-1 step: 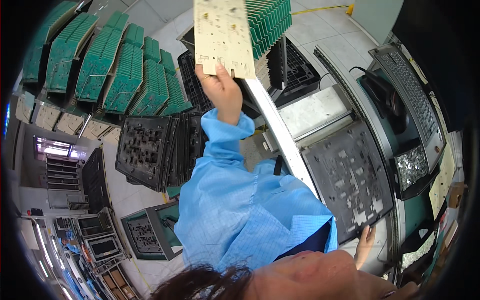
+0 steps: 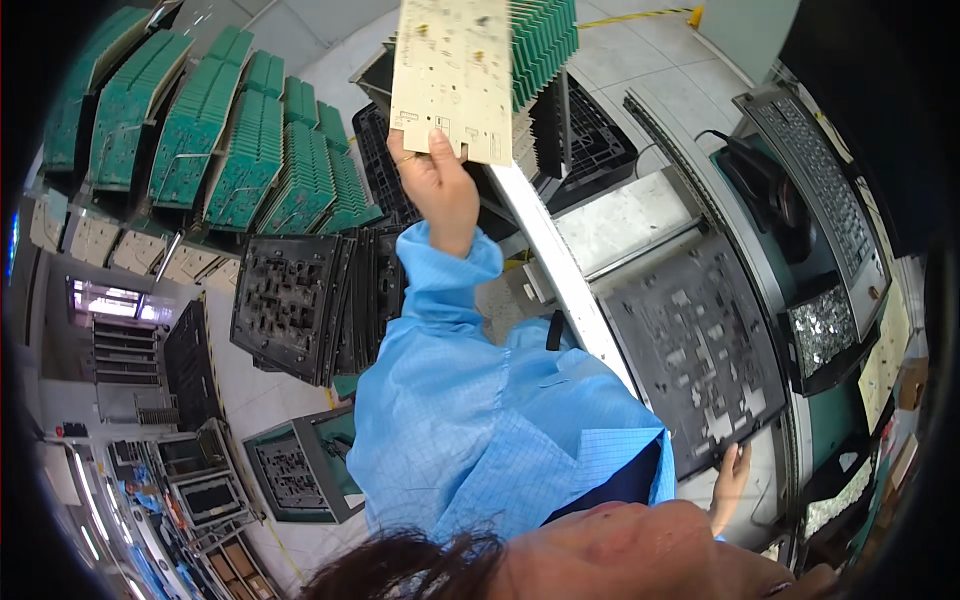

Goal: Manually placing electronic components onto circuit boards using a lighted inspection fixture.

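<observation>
At the top, my left hand (image 2: 437, 190) is closed on the near end of a long, pale beige circuit board (image 2: 452, 90). The thumb presses on its face and the other fingers go behind it. The board's far end is cut off by the picture's edge. At the lower right, my right hand (image 2: 732, 485) has its fingers stretched toward the near edge of a dark grey fixture plate (image 2: 690, 340) with many cutouts. The fingertips are at that edge; whether they press on it I cannot tell.
Green circuit boards (image 2: 245, 160) stand in dense rows at the left, and more (image 2: 543, 45) are racked behind the held board. Black fixture plates (image 2: 285, 295) lean in a stack. A metal rail (image 2: 560, 260) runs beside the grey plate. A keyboard (image 2: 825, 190) and handheld scanner (image 2: 770, 195) lie right.
The board and my left hand have shifted very slightly in the picture, the board a little to the right. My right hand stays by the plate's edge.
</observation>
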Demonstrator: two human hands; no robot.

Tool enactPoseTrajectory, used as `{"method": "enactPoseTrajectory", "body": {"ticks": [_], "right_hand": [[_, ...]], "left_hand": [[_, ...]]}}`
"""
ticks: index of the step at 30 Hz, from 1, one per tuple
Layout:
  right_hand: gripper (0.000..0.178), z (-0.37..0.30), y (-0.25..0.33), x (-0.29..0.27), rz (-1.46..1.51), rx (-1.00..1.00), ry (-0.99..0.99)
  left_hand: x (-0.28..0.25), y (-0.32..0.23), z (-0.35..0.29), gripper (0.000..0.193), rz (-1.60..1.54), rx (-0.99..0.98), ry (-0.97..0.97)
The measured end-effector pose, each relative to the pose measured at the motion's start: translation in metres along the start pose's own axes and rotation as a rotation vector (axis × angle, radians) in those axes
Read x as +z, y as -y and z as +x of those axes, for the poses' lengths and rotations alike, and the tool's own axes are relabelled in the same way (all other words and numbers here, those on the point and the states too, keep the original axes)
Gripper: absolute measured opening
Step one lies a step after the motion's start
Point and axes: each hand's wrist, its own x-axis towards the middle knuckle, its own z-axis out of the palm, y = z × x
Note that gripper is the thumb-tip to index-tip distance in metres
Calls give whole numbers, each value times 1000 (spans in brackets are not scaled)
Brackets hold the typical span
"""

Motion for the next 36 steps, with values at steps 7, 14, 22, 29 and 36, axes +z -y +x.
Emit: {"method": "enactPoseTrajectory", "body": {"ticks": [7,14,22,29,36], "right_hand": [[47,27,30,-23,-116,-239,111],[45,4,70,-25,52,-352,87],[63,32,121,14,294,-616,50],[60,52,96,20,382,-480,-60],[37,76,69,24,443,-431,-142]], "left_hand": [[-8,8,3,34,-330,-425,310],[32,49,-10,35,-533,-725,703],[126,68,-60,37,-397,-978,1246],[167,76,-116,39,-294,-842,1465],[174,105,-132,37,-152,-445,1459]]}}
